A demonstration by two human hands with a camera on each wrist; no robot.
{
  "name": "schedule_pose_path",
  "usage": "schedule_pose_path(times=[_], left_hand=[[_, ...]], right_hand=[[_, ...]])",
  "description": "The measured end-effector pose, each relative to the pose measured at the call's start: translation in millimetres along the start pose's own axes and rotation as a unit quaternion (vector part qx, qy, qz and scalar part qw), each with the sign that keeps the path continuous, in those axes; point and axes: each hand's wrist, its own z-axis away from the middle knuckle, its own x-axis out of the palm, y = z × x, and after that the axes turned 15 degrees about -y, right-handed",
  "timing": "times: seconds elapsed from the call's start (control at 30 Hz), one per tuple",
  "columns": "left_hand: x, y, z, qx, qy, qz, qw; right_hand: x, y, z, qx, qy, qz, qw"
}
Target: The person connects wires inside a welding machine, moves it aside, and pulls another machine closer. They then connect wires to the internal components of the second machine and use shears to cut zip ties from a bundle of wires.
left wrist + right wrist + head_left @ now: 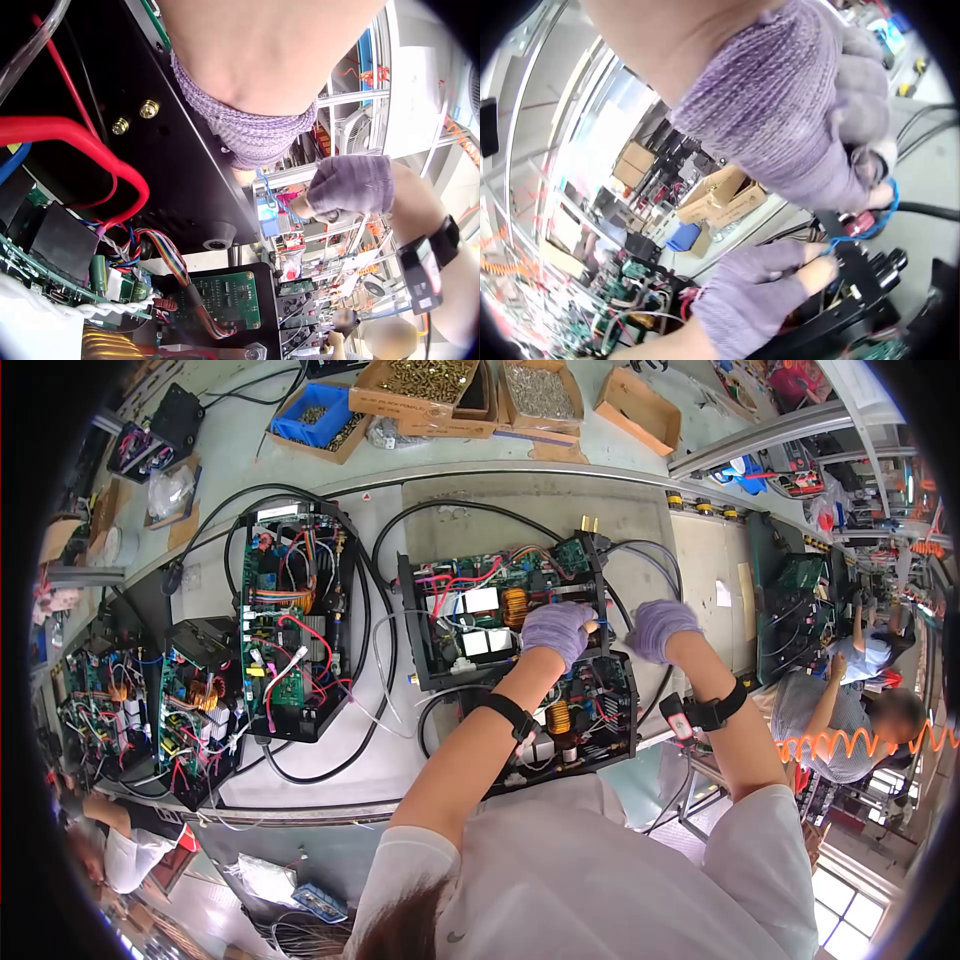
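A thin blue wire (870,231) loops between both hands, beside a small red part (859,223) at the end of a black-framed circuit unit (470,672). My left hand (557,632), in a purple knitted glove with bare fingertips, pinches one end of the wire in the right wrist view (754,296). With curled fingers, my right hand (802,112) grips the wire's other end; in the head view it is just right of the unit (663,630). In the left wrist view, the left glove (247,131) hides its own fingertips.
Another open unit (600,710) lies nearest the body, under the left forearm. More units (290,620) stand at the left and one (800,600) at the right. Black cables (375,710) curve across the bench. Boxes of screws (415,385) sit along the back. Other people are at both sides.
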Motion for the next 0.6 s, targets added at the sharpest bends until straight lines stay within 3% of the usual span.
schedule_pose_path(times=[0.03, 0.07, 0.1, 0.13, 0.17, 0.2, 0.3, 0.43, 0.47, 0.5, 0.57, 0.6], left_hand=[[0, 0, 0, 0.002, 0.008, -0.008, 1.000], [1, 0, 1, 0.005, 0.009, -0.009, 1.000], [0, 0, 2, 0.008, 0.010, -0.010, 1.000], [0, 0, 3, 0.010, 0.010, -0.012, 1.000], [2, -2, 4, 0.025, 0.029, 0.000, 0.999], [4, -4, 4, 0.039, 0.048, 0.011, 0.998], [0, -2, 9, 0.071, 0.090, 0.084, 0.990], [-1, -1, 9, 0.061, 0.111, 0.157, 0.980], [-2, -2, 7, 0.046, 0.138, 0.177, 0.973], [-1, -6, 7, 0.038, 0.139, 0.183, 0.973], [0, -14, 5, 0.021, 0.139, 0.193, 0.971], [0, -15, 6, 0.025, 0.147, 0.189, 0.971]], right_hand=[[-2, -6, 2, -0.049, -0.068, -0.013, 0.996], [-1, -12, -8, -0.060, -0.089, -0.165, 0.980], [8, -1, -33, -0.133, 0.089, -0.036, 0.986], [22, 19, -67, -0.198, 0.262, 0.094, 0.940], [17, 18, -61, -0.217, 0.182, -0.223, 0.933], [13, 18, -55, -0.214, 0.160, -0.532, 0.803], [-8, 19, -29, -0.128, 0.082, -0.552, 0.820], [11, 16, -44, -0.274, 0.095, -0.632, 0.718], [18, 20, -61, -0.260, 0.100, -0.628, 0.727], [24, 15, -68, -0.222, 0.188, -0.557, 0.778], [39, -3, -71, -0.131, 0.354, -0.393, 0.838], [40, -12, -72, -0.141, 0.317, -0.403, 0.847]])
